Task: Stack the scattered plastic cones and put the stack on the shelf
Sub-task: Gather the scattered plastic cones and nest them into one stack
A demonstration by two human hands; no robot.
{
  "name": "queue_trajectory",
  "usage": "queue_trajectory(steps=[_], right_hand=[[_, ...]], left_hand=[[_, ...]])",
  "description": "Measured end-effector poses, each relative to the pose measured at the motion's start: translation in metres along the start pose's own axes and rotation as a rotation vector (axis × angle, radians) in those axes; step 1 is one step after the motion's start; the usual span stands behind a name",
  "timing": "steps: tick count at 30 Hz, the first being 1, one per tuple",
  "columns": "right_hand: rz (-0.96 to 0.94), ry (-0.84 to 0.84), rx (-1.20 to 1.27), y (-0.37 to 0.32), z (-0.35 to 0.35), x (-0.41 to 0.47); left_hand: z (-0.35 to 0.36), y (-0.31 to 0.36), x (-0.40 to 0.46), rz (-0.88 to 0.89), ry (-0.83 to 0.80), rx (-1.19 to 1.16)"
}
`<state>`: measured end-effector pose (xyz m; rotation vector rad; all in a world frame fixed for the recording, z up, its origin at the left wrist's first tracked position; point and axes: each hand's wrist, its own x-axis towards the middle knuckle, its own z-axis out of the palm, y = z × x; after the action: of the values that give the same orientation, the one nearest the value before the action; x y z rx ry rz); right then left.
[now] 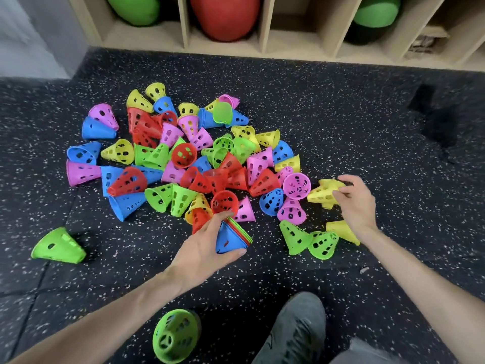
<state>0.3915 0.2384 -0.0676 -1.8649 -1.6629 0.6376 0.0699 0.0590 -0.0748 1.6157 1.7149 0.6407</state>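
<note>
Cones in red, blue, green, yellow and pink lie scattered in a loose heap on the speckled rubber floor, and we judge the job to be barely begun. Our left hand curls round a short stack at the near edge of the heap: a blue cone is outermost, with red and green rims showing at its wide end, so only a few cones seem nested so far, though we cannot count them. Our right hand reaches to the right side of the heap and pinches a yellow cone that lies on its side next to a pink one; whether it has left the floor we cannot tell. Most cones are loose, some tipped over, some mouth-up, a few partly slipped into each other. Strays lie apart from the heap: a green cone to the left, another green cone close to our grey shoe, and two green ones and a yellow one under our right forearm. The wooden shelf stands beyond the heap, its compartments holding green and red balls, with no cones in it that we can see. So nearly all the gathering is left, then carrying the stack to the shelf.
</note>
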Motion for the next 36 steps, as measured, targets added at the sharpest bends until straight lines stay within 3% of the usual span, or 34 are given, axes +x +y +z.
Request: queue_trajectory(steps=[8, 20, 28, 36], right_hand=[[-0.162, 0.068, -0.001, -0.003, -0.025, 0.047], [-0.052, 0.241, -0.074, 0.030, -0.023, 0.072], [0.008, -0.030, -0.073, 0.039, -0.008, 0.052], [0.009, -0.175, -0.011, 0.032, -0.004, 0.038]], left_hand=[[0.007, 0.004, 0.001, 0.003, -0.018, -0.011], [0.017, 0.007, 0.007, -0.003, -0.041, -0.028], [0.011, -0.001, 0.008, -0.040, -0.020, -0.007], [0.010, -0.003, 0.005, -0.057, -0.005, -0.009]])
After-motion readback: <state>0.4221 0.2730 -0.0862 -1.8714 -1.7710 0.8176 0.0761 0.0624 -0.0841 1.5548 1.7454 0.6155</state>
